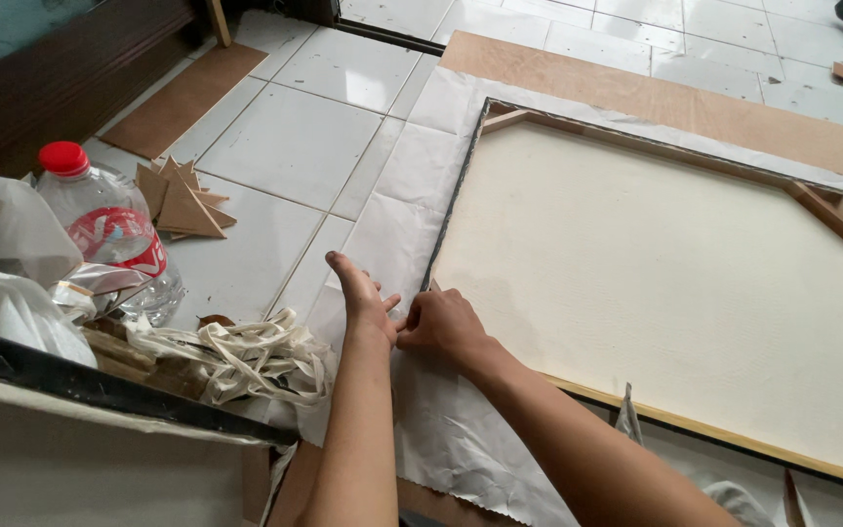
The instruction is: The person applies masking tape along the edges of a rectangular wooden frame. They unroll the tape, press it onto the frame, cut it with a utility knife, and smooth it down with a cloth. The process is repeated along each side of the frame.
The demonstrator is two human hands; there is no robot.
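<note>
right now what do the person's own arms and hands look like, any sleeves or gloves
Both arms are bare as far up as the picture shows: no sleeves in view. The left hand and right hand wear no gloves, and no rings, watch or bands show on the fingers or wrists. No markings can be seen on either forearm.

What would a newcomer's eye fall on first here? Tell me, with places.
The big stretched canvas lying face down in its wooden frame fills the right side, on white paper over the tiled floor. At its near left corner, the left hand and right hand press together on the paper's edge. Far left stands a red-capped plastic bottle.
</note>
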